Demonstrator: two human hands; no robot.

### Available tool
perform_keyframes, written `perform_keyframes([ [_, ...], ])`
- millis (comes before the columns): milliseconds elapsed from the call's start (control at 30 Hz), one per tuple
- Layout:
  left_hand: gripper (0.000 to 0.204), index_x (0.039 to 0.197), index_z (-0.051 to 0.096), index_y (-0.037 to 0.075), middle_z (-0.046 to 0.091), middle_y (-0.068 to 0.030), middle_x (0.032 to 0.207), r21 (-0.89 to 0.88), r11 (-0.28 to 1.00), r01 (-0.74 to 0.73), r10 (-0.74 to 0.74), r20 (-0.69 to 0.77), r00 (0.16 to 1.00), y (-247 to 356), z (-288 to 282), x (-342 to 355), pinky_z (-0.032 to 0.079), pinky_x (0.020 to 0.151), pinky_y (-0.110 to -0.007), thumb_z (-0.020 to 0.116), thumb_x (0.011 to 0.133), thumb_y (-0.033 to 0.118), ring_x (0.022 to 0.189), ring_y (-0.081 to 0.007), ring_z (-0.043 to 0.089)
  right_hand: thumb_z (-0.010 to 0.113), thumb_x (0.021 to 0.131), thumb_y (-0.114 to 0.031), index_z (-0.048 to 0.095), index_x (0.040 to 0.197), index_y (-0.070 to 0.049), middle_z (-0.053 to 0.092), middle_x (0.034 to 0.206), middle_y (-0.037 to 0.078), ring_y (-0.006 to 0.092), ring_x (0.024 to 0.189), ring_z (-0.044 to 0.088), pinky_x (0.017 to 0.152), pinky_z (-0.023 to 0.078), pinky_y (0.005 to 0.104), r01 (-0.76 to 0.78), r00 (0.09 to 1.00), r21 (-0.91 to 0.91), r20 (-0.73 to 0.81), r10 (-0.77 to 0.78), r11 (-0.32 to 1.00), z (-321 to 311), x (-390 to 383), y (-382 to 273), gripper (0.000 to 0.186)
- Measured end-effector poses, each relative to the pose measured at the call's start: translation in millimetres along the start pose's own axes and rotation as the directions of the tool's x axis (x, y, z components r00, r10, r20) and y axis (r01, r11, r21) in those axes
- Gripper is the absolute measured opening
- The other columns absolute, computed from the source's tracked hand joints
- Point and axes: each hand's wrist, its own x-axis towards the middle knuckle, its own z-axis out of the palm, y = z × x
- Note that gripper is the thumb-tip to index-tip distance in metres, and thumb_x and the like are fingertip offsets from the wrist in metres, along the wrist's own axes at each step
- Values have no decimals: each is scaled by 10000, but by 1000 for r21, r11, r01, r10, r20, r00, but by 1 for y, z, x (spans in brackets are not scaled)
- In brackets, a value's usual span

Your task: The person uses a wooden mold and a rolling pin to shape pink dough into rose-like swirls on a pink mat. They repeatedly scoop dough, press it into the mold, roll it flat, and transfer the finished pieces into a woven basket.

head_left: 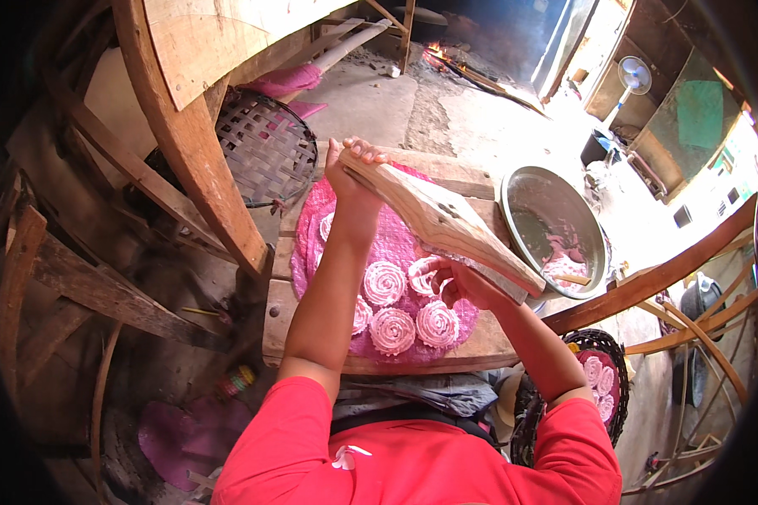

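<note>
Brown wooden beams (126, 290) lean at the far left, with a crumpled pink sheet (177, 438) lying on the floor below them. Next comes a round woven basket (265, 151), just beside a low plank table (275, 326). On that table lies a pink textured mat (379, 244) bearing several swirled pink rosettes (392, 331), gathered mostly toward its near edge. Above the mat, the left hand (360, 160) has its fingers curled over the upper end of a long wooden tool (438, 215), which slants down to the right. Under the tool's lower part is the right hand (461, 283), its fingers loosely bent beside the rosettes; whether they grip anything I cannot tell. Right of the tool, a metal basin (514, 189) contains pink paste (563, 263). Lower down, a dark woven basket (526, 425) holds more rosettes (600, 374). Farther right stands a fan (634, 76).
</note>
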Motion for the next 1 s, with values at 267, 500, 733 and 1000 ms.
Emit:
perform_keyframes([
  [267, 460, 759, 572, 163, 530, 47, 652, 139, 988, 73, -91, 124, 988, -11, 18, -2, 498, 667, -339, 340, 1038, 446, 589, -118, 535, 641, 951, -311, 578, 1220, -31, 648, 943, 55, 150, 790, 607, 733, 509, 310, 363, 732, -879, 65, -678, 308, 3, 28, 32, 393],
  [500, 636, 766, 574, 93, 539, -69, 623, 258, 947, 189, -166, -107, 980, -55, 12, 3, 474, 755, -441, 299, 990, 621, 655, -244, 574, 281, 981, -658, 567, 1184, 7, 660, 748, 145, 171, 573, 635, 467, 495, 272, -111, 993, -121, -59, 104, 986, -35, -104, -58, 752],
  [733, 631, 785, 516, 88, 465, -65, 603, 53, 974, 219, -168, -480, 861, -116, -49, -17, 439, 679, -438, 226, 985, 612, 590, -242, 485, 343, 969, -661, 608, 975, -33, 603, 672, 76, 153, 510, 586, 448, 478, 281, -376, 869, -180, -410, 278, 909, -31, -137, -61, 682],
  [1000, 570, 790, 499, 111, 473, -32, 620, 111, 981, 157, -101, -397, 912, -121, -24, -16, 440, 647, -403, 234, 1002, 569, 583, -204, 482, 325, 976, -647, 603, 899, -38, 562, 583, 58, 137, 445, 545, 386, 404, 287, -326, 870, -342, -474, 138, 881, -23, -153, -74, 674],
])
